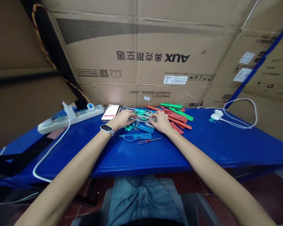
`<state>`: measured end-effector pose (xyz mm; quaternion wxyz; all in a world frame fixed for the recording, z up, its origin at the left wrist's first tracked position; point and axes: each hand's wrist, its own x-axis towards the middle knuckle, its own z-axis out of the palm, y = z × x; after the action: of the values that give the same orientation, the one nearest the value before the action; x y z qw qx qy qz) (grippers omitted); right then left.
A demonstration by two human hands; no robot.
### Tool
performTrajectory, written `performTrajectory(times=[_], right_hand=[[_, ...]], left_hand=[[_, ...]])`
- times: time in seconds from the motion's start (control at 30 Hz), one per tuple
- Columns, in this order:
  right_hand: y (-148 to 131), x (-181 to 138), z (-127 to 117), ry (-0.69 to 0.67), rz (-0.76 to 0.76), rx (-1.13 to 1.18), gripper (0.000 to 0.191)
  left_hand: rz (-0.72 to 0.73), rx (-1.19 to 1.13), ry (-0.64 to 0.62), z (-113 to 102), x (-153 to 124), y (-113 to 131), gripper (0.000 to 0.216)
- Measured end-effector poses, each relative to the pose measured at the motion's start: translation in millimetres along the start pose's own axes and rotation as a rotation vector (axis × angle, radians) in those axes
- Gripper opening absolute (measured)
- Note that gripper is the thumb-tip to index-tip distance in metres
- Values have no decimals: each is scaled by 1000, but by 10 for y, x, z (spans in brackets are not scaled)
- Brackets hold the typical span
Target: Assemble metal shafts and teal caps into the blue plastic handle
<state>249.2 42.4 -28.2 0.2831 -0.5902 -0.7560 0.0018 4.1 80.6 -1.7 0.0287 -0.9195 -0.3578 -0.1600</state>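
A pile of scissors (143,116) lay mid-bench (202,147), both hands upon it: left hand (122,119) at nine o'clock, right hand (160,121) at three, fingers curled among metal blades; whether either grip clasped one, I cannot tell. A blue handle (135,137) lay at six, a phone (110,112) at ten.

A blue table (226,147) stands against large brown cardboard boxes (141,53) that wall off the back, one printed with AUX upside down; a blue metal strut (254,67) leans at the right; reddish-brown floor tiles (191,185) show beneath the table.
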Motion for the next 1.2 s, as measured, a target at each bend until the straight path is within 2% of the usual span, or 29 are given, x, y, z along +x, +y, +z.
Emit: performTrajectory(times=[0.17, 0.3, 0.43, 0.57, 0.9, 1.0, 1.07, 1.2], right_hand=[[42, 29, -28, 62, -5, 171, 15], [30, 50, -27, 110, -67, 298, 18], [-7, 69, -5, 171, -131, 363, 21], [-43, 65, -30, 155, -131, 364, 22], [-35, -24, -146, 145, 9, 425, 22], [-51, -29, -155, 183, 69, 563, 18], [-80, -30, -165, 189, 96, 657, 23], [-154, -60, -193, 73, 50, 735, 36]], left_hand=[[-35, 59, 104, -2, -31, -5, 24], [-98, 121, 184, 8, -13, -2, 30], [-132, 137, 137, 39, 55, -25, 29], [-128, 137, 97, 36, 120, -46, 21], [-42, 50, 266, -231, 33, 100, 26], [-31, 5, 245, -343, -56, 191, 30], [-29, -8, 223, -408, -131, 248, 30], [-33, -31, 168, -469, -286, 330, 32]])
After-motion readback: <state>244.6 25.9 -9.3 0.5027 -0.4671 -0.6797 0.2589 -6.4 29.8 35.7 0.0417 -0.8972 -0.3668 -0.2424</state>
